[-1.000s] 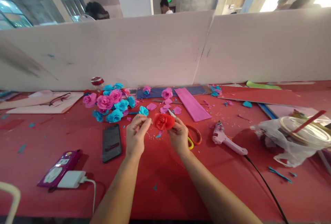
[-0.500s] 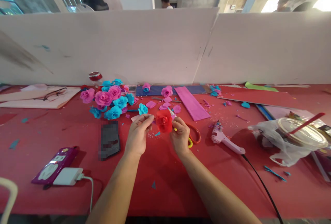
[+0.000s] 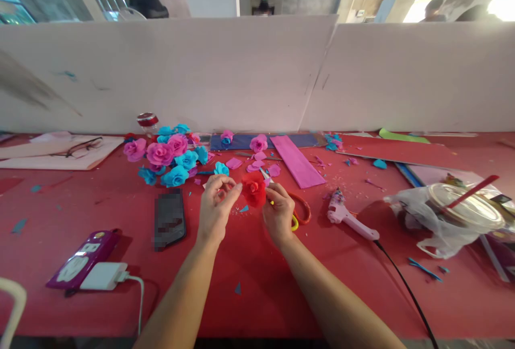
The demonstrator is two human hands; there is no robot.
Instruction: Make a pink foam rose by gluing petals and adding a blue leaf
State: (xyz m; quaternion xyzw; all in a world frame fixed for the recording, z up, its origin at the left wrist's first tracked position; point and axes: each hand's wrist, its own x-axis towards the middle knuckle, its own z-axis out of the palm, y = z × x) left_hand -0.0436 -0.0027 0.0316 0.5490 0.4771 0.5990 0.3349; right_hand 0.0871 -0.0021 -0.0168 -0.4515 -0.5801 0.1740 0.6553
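Note:
A red paper flower [image 3: 253,189] is held up over the middle of the table, its petals open around a tight centre. My right hand [image 3: 278,210] pinches it from the right side, with the fingers curled and the stem hidden behind them. On the flower's left, my left hand [image 3: 215,206] has its thumb by the petal edge and its fingers loosely bent, apart from the thumb. Whether the thumb touches the petal I cannot tell. Partly behind my right hand lie scissors [image 3: 304,210] with orange and yellow handles. Loose pink paper petals [image 3: 255,167] are scattered just beyond the flower.
Pink and blue paper flowers [image 3: 176,157] cluster at the back left, near a phone [image 3: 170,217]. A pink paper strip [image 3: 298,162] lies behind my hands. To the right are a corded glue gun [image 3: 350,219] and a bagged lidded bowl [image 3: 462,209]. A purple power strip [image 3: 86,257] holds a white charger.
My left thumb and fingers have spread from a pinch beside the flower. My right hand keeps its hold, and the flower has tilted slightly.

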